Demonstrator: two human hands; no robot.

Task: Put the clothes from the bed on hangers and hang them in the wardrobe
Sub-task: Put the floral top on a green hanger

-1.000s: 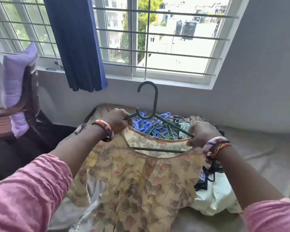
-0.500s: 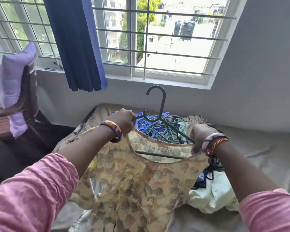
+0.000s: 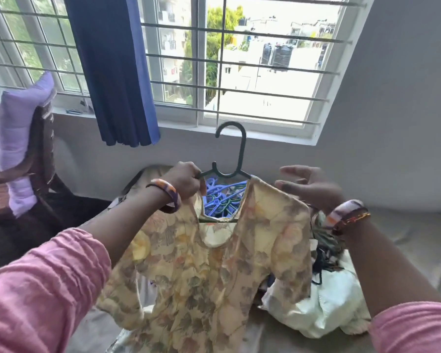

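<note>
The dark green plastic hanger, inside the pale yellow floral cotton top, was gripped by the left hand. Nothing was held by the right hand, its fingers spread beside the top's shoulder.

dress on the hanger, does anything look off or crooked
Yes. The floral dress sits unevenly on the green hanger: one shoulder is draped over an arm, the other is bunched in the left hand. The right hand is off it.
</note>
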